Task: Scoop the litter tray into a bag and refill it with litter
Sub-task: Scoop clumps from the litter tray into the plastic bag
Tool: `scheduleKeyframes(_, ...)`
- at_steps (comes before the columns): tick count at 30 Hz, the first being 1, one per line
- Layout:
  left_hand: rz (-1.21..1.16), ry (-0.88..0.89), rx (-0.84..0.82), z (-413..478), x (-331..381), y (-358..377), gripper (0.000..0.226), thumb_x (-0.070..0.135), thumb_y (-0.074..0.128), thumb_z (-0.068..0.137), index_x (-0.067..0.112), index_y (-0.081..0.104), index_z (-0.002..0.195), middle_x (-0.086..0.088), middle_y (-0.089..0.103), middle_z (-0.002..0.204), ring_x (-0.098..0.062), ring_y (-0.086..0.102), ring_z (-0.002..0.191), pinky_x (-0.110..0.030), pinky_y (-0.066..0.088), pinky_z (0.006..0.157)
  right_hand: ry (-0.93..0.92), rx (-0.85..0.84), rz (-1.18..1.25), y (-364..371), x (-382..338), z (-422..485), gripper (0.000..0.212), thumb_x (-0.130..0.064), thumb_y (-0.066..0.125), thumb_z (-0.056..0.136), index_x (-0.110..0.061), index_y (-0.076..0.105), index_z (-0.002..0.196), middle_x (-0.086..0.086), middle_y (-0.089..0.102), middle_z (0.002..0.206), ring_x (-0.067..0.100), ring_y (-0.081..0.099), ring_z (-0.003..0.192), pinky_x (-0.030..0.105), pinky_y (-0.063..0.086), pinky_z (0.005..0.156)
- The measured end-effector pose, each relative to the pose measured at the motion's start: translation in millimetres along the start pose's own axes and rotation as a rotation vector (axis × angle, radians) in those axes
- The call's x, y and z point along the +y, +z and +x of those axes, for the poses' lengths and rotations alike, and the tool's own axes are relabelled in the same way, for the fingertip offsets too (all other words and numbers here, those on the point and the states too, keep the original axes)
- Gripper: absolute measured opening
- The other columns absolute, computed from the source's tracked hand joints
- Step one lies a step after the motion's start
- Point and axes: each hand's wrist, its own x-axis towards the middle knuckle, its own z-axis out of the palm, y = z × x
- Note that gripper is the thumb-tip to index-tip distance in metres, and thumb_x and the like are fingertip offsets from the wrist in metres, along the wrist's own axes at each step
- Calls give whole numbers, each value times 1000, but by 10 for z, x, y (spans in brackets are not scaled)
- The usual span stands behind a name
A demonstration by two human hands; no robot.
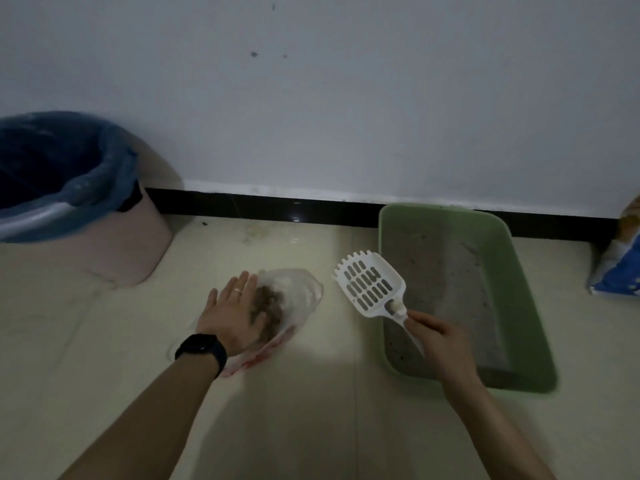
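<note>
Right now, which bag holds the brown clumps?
The clear bag under the left hand; the blue liner only lines the pink bin.

The scoop (369, 287) and litter tray (519, 278) are looking like matt plastic, the thin bag (304, 289) crinkly, the litter (460, 296) gritty.

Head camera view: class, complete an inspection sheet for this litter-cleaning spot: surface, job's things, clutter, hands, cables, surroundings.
Surface: pale tiled floor.
Job's things: green tray holds thin grey litter; white scoop, nearly empty, held at the tray's left rim; clear bag on the floor holds brown clumps; blue sack at the right edge.
Clutter: pink bin with blue liner, left.
Hands: left hand rests on the bag, fingers straight; right hand grips the scoop's handle.
Cables: nothing seen.
Surroundings: white wall, black skirting, dim light.
</note>
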Motion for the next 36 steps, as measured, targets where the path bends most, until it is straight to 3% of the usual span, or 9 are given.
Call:
scheduleKeyframes(6,-18,-141,-191,-261,-485,294,91,61,42,94,23,-12,156,-1,-16,164,-22,-5,152,-45,4,123,-12,-153,-90,696,40,-15,11,-29,71,84,-35,77,92,-21,71,85,2,65,90,29,48,80)
scheduleKeyframes(11,-66,-152,-224,-300,-535,451,102,65,51,89,22,-12,156,1,-17,164,-20,-7,152,-46,2,123,-151,-229,-253,1269,19,-100,18,-23,62,92,-31,74,102,-21,70,89,-13,61,79,6,45,67)
scheduleKeyframes(15,-96,-155,-239,-300,-569,524,111,68,55,85,19,-15,156,1,-17,164,-20,-9,152,-47,1,122,-385,-185,-643,1499,149,-88,33,-28,50,98,-28,62,128,-8,66,122,14,59,105,31,49,92)
scheduleKeyframes(18,-114,-157,-240,-303,-606,553,117,70,57,81,17,-16,155,1,-16,164,-19,-8,152,-48,1,122,-641,-105,-826,1560,182,-117,37,-17,55,95,-26,60,130,-6,65,120,20,51,96,37,48,82)
scheduleKeyframes(20,-126,-164,-238,-297,-625,549,120,73,57,79,16,-17,155,1,-16,164,-19,-8,152,-48,0,122,-802,-63,-942,1583,217,-119,48,-4,66,82,-23,63,126,-5,67,115,21,48,88,37,48,71)
scheduleKeyframes(26,-90,-156,-244,-299,-654,542,123,71,60,78,15,-19,154,0,-17,164,-20,-9,152,-50,0,122,-979,66,-968,1561,267,-36,60,6,73,66,-17,67,121,-3,68,115,23,47,83,36,45,65)
scheduleKeyframes(31,-60,-151,-247,-277,-644,494,121,69,60,80,15,-18,155,-1,-16,164,-20,-8,152,-49,1,122,-954,99,-847,1431,238,-13,43,0,74,77,-17,71,116,-2,71,107,24,50,76,31,42,67)
scheduleKeyframes(34,-40,-143,-245,-248,-596,453,118,68,59,82,15,-17,155,-1,-16,164,-20,-7,152,-47,1,122,-747,62,-730,1256,169,14,30,-13,65,91,-22,70,118,-5,72,107,21,58,83,24,36,75)
scheduleKeyframes(36,-35,-133,-217,-218,-534,416,111,65,55,86,15,-16,155,-1,-15,164,-20,-6,152,-47,2,122,-552,8,-583,1129,97,23,28,-20,60,95,-23,69,120,-6,71,110,15,64,92,25,44,84)
